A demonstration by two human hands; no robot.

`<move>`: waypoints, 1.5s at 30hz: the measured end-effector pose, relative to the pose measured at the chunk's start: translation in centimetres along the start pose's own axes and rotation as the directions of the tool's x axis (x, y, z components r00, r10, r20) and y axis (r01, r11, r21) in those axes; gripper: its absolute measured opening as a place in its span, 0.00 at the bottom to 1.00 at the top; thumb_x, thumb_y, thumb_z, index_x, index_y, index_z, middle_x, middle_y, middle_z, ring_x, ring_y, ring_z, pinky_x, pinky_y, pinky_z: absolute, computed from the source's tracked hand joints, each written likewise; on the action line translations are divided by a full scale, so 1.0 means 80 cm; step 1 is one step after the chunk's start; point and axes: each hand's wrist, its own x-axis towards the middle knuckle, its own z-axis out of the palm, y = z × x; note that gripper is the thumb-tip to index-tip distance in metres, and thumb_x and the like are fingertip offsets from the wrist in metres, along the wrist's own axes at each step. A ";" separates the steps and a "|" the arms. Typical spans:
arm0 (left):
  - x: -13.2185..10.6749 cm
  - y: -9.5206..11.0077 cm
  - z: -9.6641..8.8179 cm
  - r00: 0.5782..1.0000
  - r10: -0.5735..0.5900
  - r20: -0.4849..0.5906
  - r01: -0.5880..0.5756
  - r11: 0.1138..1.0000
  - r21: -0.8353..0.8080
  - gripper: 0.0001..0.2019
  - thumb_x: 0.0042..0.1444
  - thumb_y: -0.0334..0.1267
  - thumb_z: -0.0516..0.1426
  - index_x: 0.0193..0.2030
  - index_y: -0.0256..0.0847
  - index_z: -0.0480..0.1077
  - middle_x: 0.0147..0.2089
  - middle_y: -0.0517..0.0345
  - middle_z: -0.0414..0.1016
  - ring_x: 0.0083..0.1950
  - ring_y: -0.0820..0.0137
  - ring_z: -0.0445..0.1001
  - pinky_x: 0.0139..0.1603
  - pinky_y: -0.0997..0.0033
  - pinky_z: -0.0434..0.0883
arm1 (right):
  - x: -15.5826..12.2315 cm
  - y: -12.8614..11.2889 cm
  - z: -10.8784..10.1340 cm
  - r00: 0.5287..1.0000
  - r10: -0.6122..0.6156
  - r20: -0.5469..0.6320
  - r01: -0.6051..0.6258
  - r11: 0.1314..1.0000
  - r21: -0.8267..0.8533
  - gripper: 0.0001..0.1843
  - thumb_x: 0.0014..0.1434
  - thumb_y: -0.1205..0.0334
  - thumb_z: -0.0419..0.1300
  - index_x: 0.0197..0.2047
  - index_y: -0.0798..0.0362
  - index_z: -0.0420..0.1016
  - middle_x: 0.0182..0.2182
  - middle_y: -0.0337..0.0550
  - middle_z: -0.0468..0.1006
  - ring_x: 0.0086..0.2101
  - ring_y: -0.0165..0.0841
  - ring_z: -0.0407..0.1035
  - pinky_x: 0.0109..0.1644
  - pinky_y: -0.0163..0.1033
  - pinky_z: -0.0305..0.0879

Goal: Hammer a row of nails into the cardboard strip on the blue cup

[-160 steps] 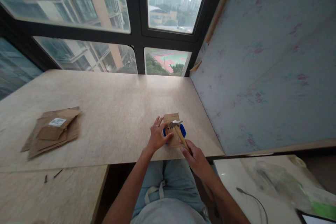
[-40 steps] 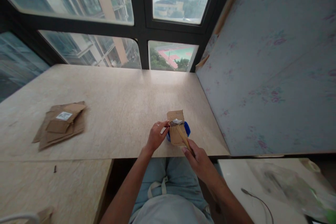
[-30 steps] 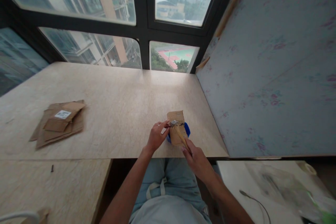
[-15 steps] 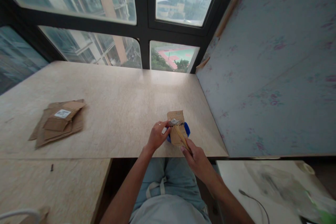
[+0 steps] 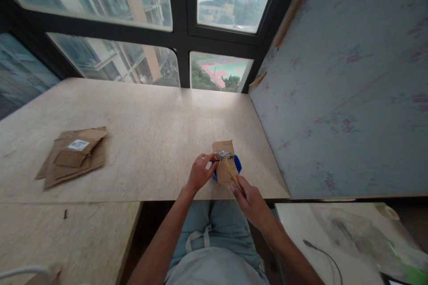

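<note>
My right hand [image 5: 247,196] is wrapped round the wooden handle of a hammer [image 5: 232,172], whose grey metal head lies over a piece of brown cardboard [image 5: 223,176]. A row of small dark nail-like bits crosses the cardboard near the head. Under the cardboard, a blue object [image 5: 237,163] shows at both sides; its kind is hidden. My left hand [image 5: 199,172], with a ring on one finger, has its thumb and fingertips closed at the cardboard's left edge, beside the hammer head. What those fingertips pinch is too small to make out.
Flat brown cardboard packets [image 5: 75,153], the top one with a white label, lie on the left of the pale tabletop [image 5: 140,142]. A small dark screw-like piece [image 5: 65,213] rests on the lower left surface. A cable [image 5: 323,249] and plastic bags [image 5: 364,240] lie at lower right.
Almost nothing differs. The view has shifted very slightly, and both hands, the hammer and the cardboard keep their places.
</note>
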 end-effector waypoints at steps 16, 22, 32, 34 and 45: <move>-0.001 -0.003 0.002 0.999 -0.042 0.028 0.041 0.999 0.031 0.15 0.58 0.30 0.60 0.52 0.41 0.73 0.40 0.52 0.79 0.43 0.64 0.76 0.46 0.60 0.76 | 0.003 0.004 0.008 1.000 0.004 -0.007 -0.005 0.998 -0.069 0.25 0.67 0.54 0.46 0.60 0.59 0.68 0.36 0.53 0.82 0.35 0.43 0.77 0.39 0.41 0.68; 0.006 0.002 -0.003 0.997 -0.002 0.081 -0.007 0.995 0.104 0.17 0.56 0.29 0.60 0.53 0.42 0.73 0.40 0.51 0.81 0.43 0.62 0.75 0.47 0.58 0.75 | 0.000 0.007 0.000 0.997 -0.003 -0.081 0.009 0.997 0.077 0.22 0.68 0.52 0.48 0.57 0.56 0.68 0.38 0.48 0.82 0.36 0.38 0.75 0.41 0.37 0.68; 0.015 0.008 -0.007 0.984 0.111 0.137 -0.125 0.988 0.096 0.14 0.57 0.29 0.58 0.49 0.44 0.75 0.39 0.53 0.82 0.42 0.63 0.76 0.49 0.56 0.73 | 0.007 0.043 0.014 0.974 0.120 -0.193 -0.079 0.974 0.210 0.27 0.65 0.43 0.51 0.53 0.57 0.71 0.37 0.46 0.80 0.35 0.37 0.73 0.40 0.37 0.68; 0.016 0.010 -0.008 0.982 0.121 0.147 -0.134 0.988 0.080 0.13 0.58 0.30 0.57 0.49 0.44 0.75 0.39 0.53 0.82 0.41 0.64 0.76 0.49 0.56 0.73 | 0.006 0.043 0.015 0.966 0.151 -0.208 -0.107 0.972 0.212 0.28 0.64 0.42 0.52 0.52 0.57 0.72 0.32 0.42 0.78 0.30 0.35 0.70 0.35 0.36 0.66; 0.012 0.011 -0.007 0.983 0.117 0.143 -0.130 0.988 0.086 0.12 0.58 0.31 0.58 0.49 0.41 0.74 0.45 0.48 0.78 0.48 0.61 0.74 0.50 0.55 0.73 | 0.002 0.053 0.023 0.951 0.175 -0.254 -0.112 0.964 0.243 0.25 0.63 0.44 0.53 0.50 0.57 0.72 0.32 0.41 0.77 0.31 0.35 0.70 0.37 0.36 0.66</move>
